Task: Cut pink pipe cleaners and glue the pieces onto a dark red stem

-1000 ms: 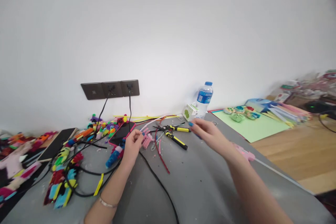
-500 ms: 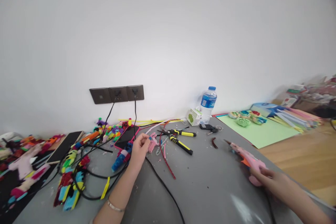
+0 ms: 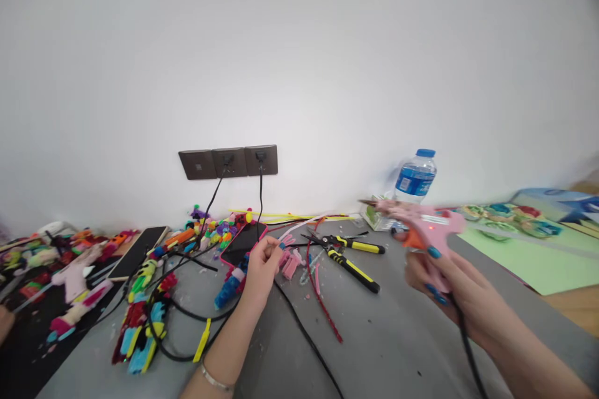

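My left hand [image 3: 265, 260] is closed in a pinch low over the grey table. What its fingertips hold, if anything, is hidden. Just right of them are small pink fuzzy pieces [image 3: 292, 264], and a pale strip [image 3: 306, 223] runs up and away behind the fingers. My right hand [image 3: 449, 283] is wrapped round the handle of a pink glue gun [image 3: 437, 230], raised above the table. Its nozzle points left, in front of a small green-and-white box [image 3: 374, 217]. Between the hands lie yellow-and-black pliers [image 3: 349, 259] with spread handles and a red pipe cleaner [image 3: 327, 312].
A water bottle [image 3: 415, 177] stands against the wall behind the glue gun. Black cables [image 3: 304, 340] cross the table. Colourful fuzzy figures [image 3: 140, 330] and phones [image 3: 140, 252] lie left. Rosettes [image 3: 498, 230] rest on green paper at right. Another person's hand [image 3: 4, 323] shows at the left edge.
My right hand has lifted the glue gun up and left from low at the right. My left hand keeps its pinch beside the pink pieces. The view has turned slightly left.
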Demonstrator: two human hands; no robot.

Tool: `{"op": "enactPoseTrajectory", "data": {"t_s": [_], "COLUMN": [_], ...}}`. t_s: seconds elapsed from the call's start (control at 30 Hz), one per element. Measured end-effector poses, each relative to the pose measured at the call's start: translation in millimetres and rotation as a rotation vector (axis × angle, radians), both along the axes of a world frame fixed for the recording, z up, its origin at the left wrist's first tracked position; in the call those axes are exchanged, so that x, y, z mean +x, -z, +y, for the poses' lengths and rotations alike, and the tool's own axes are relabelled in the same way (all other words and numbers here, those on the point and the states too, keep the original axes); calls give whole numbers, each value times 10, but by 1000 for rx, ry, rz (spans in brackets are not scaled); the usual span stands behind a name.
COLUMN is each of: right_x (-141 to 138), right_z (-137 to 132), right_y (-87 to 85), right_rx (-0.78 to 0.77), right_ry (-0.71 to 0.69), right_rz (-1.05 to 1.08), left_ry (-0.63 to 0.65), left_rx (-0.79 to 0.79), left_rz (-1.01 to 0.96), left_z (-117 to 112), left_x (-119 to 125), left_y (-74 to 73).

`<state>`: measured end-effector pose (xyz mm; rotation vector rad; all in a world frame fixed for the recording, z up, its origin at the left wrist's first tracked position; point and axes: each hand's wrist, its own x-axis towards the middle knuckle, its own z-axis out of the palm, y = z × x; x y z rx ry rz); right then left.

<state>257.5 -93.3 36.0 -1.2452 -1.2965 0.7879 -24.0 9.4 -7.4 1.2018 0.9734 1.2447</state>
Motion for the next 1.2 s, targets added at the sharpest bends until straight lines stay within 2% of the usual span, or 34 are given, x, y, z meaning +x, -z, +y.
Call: {"op": "enactPoseTrajectory", "data": {"t_s": [0.07, 0.17, 0.33, 0.5, 0.7, 0.83, 1.2], "right_x": [-202, -426, -530, -479, -391, -367, -377], "right_z": [272, 530, 551, 513, 525, 534, 532], "right_y": [17, 136, 425, 612, 588, 547, 564], "right_rx": [-38, -52, -96, -53, 8, -11, -2], "right_ry": [-236, -388, -349, -339, -316, -361, -351], "right_rz": [43, 18, 80, 65, -118, -95, -119], "left_ry": [-15, -61, -67, -76, -90, -110, -132], "left_rx": [-10, -16, 5, 80, 99, 110, 127], "left_rz": [-12, -21, 16, 179, 213, 228, 233], "left_z": [30, 70, 50, -28, -66, -74, -109], "left_x": [-22, -49, -65, -36, 14, 24, 73], "left_y": [3, 26, 42, -49, -136, -122, -142]}}
